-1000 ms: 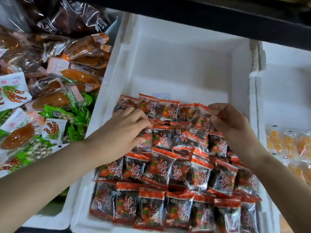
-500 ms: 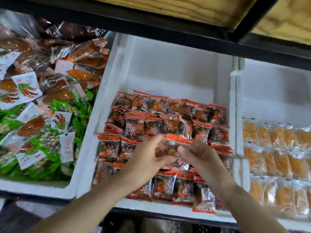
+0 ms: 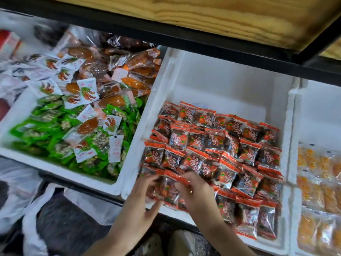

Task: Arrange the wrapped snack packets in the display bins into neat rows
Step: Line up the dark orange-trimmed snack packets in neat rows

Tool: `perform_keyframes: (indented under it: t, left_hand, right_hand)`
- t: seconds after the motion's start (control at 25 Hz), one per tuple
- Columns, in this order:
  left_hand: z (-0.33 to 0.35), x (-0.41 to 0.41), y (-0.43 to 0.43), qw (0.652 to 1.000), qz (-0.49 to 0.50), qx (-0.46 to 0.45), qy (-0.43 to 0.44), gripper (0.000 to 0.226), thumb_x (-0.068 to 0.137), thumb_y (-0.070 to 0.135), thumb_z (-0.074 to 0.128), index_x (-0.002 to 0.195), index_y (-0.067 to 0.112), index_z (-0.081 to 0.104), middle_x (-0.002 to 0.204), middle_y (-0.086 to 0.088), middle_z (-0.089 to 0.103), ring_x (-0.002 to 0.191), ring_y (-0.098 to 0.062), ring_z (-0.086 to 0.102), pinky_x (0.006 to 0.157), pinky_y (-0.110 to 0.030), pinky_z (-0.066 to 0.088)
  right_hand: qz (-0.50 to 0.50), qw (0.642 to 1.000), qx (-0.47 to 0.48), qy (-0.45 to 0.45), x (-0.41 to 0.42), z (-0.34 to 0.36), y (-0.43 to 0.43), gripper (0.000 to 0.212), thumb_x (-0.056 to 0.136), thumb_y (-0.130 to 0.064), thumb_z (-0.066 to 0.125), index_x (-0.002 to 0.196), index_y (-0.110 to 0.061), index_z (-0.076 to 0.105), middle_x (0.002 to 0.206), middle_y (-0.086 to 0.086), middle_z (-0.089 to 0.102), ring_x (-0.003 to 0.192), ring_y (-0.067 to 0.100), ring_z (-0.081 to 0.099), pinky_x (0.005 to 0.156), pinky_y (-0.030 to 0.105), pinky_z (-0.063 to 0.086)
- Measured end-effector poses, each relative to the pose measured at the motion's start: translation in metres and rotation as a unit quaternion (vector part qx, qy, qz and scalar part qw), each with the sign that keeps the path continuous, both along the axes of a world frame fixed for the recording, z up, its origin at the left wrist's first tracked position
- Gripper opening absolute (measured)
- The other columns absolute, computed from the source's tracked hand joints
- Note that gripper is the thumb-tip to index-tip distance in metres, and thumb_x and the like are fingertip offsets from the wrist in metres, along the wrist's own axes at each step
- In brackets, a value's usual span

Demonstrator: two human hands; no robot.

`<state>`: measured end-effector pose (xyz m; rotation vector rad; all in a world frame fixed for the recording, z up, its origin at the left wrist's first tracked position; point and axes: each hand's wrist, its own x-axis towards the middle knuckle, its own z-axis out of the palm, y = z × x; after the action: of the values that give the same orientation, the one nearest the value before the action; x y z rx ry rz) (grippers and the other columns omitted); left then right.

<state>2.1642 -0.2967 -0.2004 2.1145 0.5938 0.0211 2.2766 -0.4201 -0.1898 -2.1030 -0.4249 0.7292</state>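
Three foam bins sit side by side under a shelf (image 3: 221, 19). The middle bin (image 3: 230, 85) holds the red packets (image 3: 214, 141) in overlapping rows, with its back part bare. Trouble is likeliest at the front left corner, where both hands work right at the rim. The left hand (image 3: 142, 204) and the right hand (image 3: 197, 198) each pinch one side of a single red packet (image 3: 168, 191), held just over the front row. Its glossy wrapper looks slippery, so a loose pinch could drop it over the rim onto the plastic bags (image 3: 24, 191) below. Pressed down too hard, it could nudge the overlapping neighbours askew. The front packets (image 3: 247, 218) to the right seem to lap over the edge.
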Motion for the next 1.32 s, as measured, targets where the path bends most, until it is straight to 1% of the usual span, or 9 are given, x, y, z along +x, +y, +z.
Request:
perform_keyframes:
  t: [0.2, 0.36, 0.52, 0.64, 0.72, 0.84, 1.08, 1.24, 1.32]
  left_hand:
    - [-0.017, -0.01, 0.03, 0.992, -0.01, 0.12, -0.047, 0.066, 0.079, 0.007, 0.075, 0.125, 0.038, 0.04, 0.113, 0.015, 0.042, 0.099, 0.016, 0.046, 0.084, 0.005, 0.029]
    - [-0.026, -0.005, 0.043, 0.965, -0.051, 0.251, -0.049, 0.07, 0.061, 0.01, 0.088, 0.116, 0.025, 0.046, 0.112, 0.003, 0.048, 0.096, -0.012, 0.057, 0.081, -0.018, 0.048]
    - [-0.026, -0.006, 0.049, 0.926, -0.124, 0.35, -0.068, 0.077, 0.052, 0.03, 0.091, 0.115, 0.019, 0.049, 0.12, 0.002, 0.045, 0.109, -0.017, 0.047, 0.083, -0.036, 0.054]
    - [-0.027, -0.007, 0.051, 0.917, -0.146, 0.368, -0.042, 0.082, 0.046, 0.03, 0.094, 0.113, 0.016, 0.049, 0.115, -0.001, 0.05, 0.102, -0.02, 0.056, 0.078, -0.034, 0.056]
    - [-0.024, -0.006, 0.048, 0.907, -0.153, 0.391, -0.023, 0.079, 0.043, 0.027, 0.094, 0.108, 0.015, 0.051, 0.109, -0.004, 0.056, 0.095, -0.023, 0.062, 0.075, -0.034, 0.055]
    - [-0.023, -0.002, 0.043, 0.892, -0.148, 0.428, 0.003, 0.072, 0.036, 0.021, 0.096, 0.098, 0.01, 0.062, 0.102, -0.009, 0.061, 0.09, -0.026, 0.063, 0.071, -0.036, 0.055]
    - [-0.028, 0.005, 0.04, 0.896, -0.15, 0.415, 0.049, 0.087, 0.028, 0.016, 0.097, 0.1, 0.01, 0.047, 0.096, -0.011, 0.058, 0.084, -0.028, 0.063, 0.068, -0.036, 0.056]
    - [-0.014, 0.008, 0.042, 0.902, -0.162, 0.4, 0.035, 0.074, 0.048, 0.035, 0.09, 0.103, 0.012, 0.048, 0.099, -0.009, 0.053, 0.094, -0.027, 0.055, 0.079, -0.04, 0.055]
    - [-0.011, 0.017, 0.042, 0.89, -0.174, 0.422, 0.014, 0.062, 0.067, 0.041, 0.077, 0.115, 0.011, 0.052, 0.117, -0.011, 0.054, 0.112, -0.03, 0.054, 0.09, -0.046, 0.051]
  right_hand:
    - [0.074, 0.993, 0.009, -0.088, -0.017, -0.017, 0.054, 0.014, 0.093, -0.014, 0.057, 0.107, -0.013, 0.055, 0.08, -0.009, 0.06, 0.067, 0.007, 0.058, 0.058, 0.013, 0.042]
    - [0.047, 0.994, 0.022, -0.101, -0.018, -0.03, 0.063, 0.014, 0.091, -0.009, 0.058, 0.104, -0.012, 0.057, 0.094, -0.006, 0.058, 0.083, 0.009, 0.057, 0.069, 0.011, 0.043]
    - [0.049, 0.991, 0.045, -0.113, -0.025, -0.032, 0.066, 0.019, 0.089, -0.003, 0.056, 0.107, -0.011, 0.056, 0.1, -0.004, 0.058, 0.086, 0.01, 0.057, 0.076, 0.018, 0.049]
    - [0.072, 0.948, 0.015, -0.31, -0.026, -0.036, 0.052, 0.041, 0.079, 0.0, 0.068, 0.116, -0.013, 0.056, 0.111, 0.0, 0.058, 0.103, 0.016, 0.054, 0.09, 0.027, 0.048]
    - [0.12, 0.909, -0.044, -0.396, -0.026, -0.046, 0.024, 0.06, 0.078, -0.005, 0.07, 0.132, -0.009, 0.046, 0.129, 0.004, 0.054, 0.123, 0.02, 0.045, 0.106, 0.031, 0.035]
    - [0.191, 0.863, -0.145, -0.445, -0.029, -0.067, -0.019, 0.067, 0.09, -0.025, 0.04, 0.148, -0.006, 0.014, 0.155, 0.008, 0.021, 0.144, 0.024, 0.013, 0.116, 0.037, 0.008]
    - [0.223, 0.862, -0.202, -0.407, -0.035, -0.073, -0.028, 0.08, 0.084, -0.016, 0.044, 0.149, -0.001, 0.0, 0.157, 0.014, -0.001, 0.144, 0.027, 0.005, 0.118, 0.038, -0.003]
    - [0.127, 0.866, -0.206, -0.439, -0.012, -0.047, -0.01, 0.058, 0.1, -0.033, 0.02, 0.148, -0.003, 0.006, 0.155, 0.018, 0.011, 0.144, 0.03, 0.005, 0.116, 0.04, 0.004]
    - [0.105, 0.863, -0.227, -0.439, 0.005, -0.043, 0.003, 0.07, 0.095, -0.032, 0.044, 0.149, -0.004, 0.009, 0.152, 0.02, 0.019, 0.142, 0.034, 0.006, 0.118, 0.046, 0.015]
